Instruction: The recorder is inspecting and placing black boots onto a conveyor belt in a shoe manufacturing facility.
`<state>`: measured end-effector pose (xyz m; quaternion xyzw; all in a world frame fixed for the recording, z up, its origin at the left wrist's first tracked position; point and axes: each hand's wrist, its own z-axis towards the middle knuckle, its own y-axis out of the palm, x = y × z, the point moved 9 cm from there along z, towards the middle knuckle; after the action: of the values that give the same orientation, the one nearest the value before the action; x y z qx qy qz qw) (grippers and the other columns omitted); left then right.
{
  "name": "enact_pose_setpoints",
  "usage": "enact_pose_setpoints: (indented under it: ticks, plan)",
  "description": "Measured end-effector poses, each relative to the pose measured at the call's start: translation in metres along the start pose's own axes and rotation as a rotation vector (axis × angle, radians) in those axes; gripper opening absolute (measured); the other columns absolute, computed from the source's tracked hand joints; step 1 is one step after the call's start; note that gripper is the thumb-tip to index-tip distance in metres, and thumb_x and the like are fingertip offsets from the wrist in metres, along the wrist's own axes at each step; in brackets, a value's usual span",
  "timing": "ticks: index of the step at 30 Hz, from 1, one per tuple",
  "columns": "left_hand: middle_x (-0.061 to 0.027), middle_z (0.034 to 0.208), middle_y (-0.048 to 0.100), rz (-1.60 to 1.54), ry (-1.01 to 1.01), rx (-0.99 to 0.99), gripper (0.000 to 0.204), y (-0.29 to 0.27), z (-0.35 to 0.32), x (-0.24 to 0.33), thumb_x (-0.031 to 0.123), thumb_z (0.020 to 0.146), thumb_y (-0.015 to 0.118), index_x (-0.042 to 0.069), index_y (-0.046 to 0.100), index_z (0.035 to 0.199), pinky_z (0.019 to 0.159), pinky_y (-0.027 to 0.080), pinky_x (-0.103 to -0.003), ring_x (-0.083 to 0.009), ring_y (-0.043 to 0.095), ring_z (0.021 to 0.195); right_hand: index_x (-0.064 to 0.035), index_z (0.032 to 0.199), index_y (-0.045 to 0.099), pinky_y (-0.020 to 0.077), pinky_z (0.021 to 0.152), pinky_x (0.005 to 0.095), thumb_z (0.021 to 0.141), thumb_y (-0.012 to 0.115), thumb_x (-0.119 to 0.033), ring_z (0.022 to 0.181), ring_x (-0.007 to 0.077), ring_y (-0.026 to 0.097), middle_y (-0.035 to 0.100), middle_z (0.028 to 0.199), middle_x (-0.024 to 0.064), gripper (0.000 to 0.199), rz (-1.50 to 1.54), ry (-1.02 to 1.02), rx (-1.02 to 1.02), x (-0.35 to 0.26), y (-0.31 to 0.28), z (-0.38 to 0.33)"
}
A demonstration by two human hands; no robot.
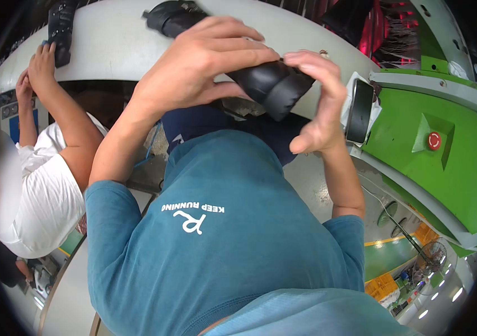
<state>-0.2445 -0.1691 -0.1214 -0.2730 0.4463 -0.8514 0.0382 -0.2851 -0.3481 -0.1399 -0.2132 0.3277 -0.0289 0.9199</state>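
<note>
A glossy black boot [277, 92] is held over the near edge of the pale worktop, its rounded end tilted down toward me. My left hand [207, 59] wraps over the boot, fingers across the top and thumb beneath. At the other side, my right hand [322, 101] curves around the boot's end; its fingertips press on the upper edge while its thumb stands off from it. Behind my left hand lies another black boot-like piece with a strap [174, 15], partly covered by that hand.
At the left, a person in a white shirt [45, 185] handles a black boot [62, 31] on the white worktop [104, 42]. To the right, a phone-like dark slab [360, 109] lies beside a green machine panel [406, 123] with a red button [434, 140]. A fan [431, 260] stands lower right.
</note>
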Motion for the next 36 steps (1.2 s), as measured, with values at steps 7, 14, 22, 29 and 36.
enact_pose_setpoints:
  ticks: [7, 14, 22, 29, 36]
  plan:
    - [-0.0085, 0.147, 0.074, 0.036, 0.026, 0.303, 0.059, 0.008, -0.049, -0.013, -0.007, 0.084, 0.063, 0.009, 0.078, 0.138, 0.127, 0.04, -0.061, -0.0425, 0.057, 0.15, -0.0082, 0.126, 0.067, 0.0552, 0.112, 0.055, 0.067, 0.105, -0.019, 0.121, 0.0381, 0.07, 0.074, 0.136, 0.0124, 0.071, -0.252, 0.133, -0.125, 0.034, 0.029, -0.036]
    - [-0.0261, 0.15, 0.068, 0.165, 0.037, 0.337, 0.064, 0.036, -0.087, -0.022, 0.014, 0.086, 0.082, -0.002, 0.069, 0.147, 0.128, 0.04, -0.061, -0.0547, 0.052, 0.151, -0.0119, 0.121, 0.078, 0.0608, 0.102, 0.0531, 0.069, 0.1, -0.008, 0.115, 0.0364, 0.071, 0.078, 0.128, 0.0109, 0.057, -0.255, 0.009, -0.02, 0.022, 0.04, -0.043]
    - [-0.0253, 0.14, 0.074, -0.157, 0.431, 0.971, 0.074, 0.086, -0.133, -0.06, 0.027, 0.076, 0.1, -0.004, 0.074, 0.138, 0.126, 0.043, -0.065, -0.0487, 0.068, 0.136, -0.0058, 0.098, 0.076, 0.0609, 0.094, 0.0402, 0.07, 0.103, -0.012, 0.109, 0.0294, 0.073, 0.079, 0.116, 0.0117, 0.039, -0.145, 0.447, -0.146, 0.032, 0.044, -0.016]
    - [-0.0234, 0.136, 0.076, -0.204, 0.429, 0.947, 0.069, 0.076, -0.126, -0.054, 0.024, 0.075, 0.1, -0.003, 0.076, 0.135, 0.126, 0.043, -0.066, -0.0469, 0.07, 0.132, -0.0062, 0.108, 0.064, 0.0577, 0.099, 0.0356, 0.072, 0.103, -0.014, 0.105, 0.0191, 0.072, 0.073, 0.11, 0.0079, 0.053, -0.016, 0.811, -0.305, 0.068, 0.044, -0.021]
    - [-0.0231, 0.145, 0.073, -0.02, 0.393, 0.89, 0.077, 0.059, -0.116, -0.041, 0.026, 0.073, 0.102, -0.001, 0.074, 0.139, 0.124, 0.046, -0.059, -0.0465, 0.062, 0.144, -0.0133, 0.154, 0.061, 0.0586, 0.103, 0.0402, 0.064, 0.107, -0.023, 0.115, 0.0234, 0.072, 0.073, 0.117, 0.0071, 0.102, -0.019, 0.746, -0.307, 0.059, 0.037, -0.013]
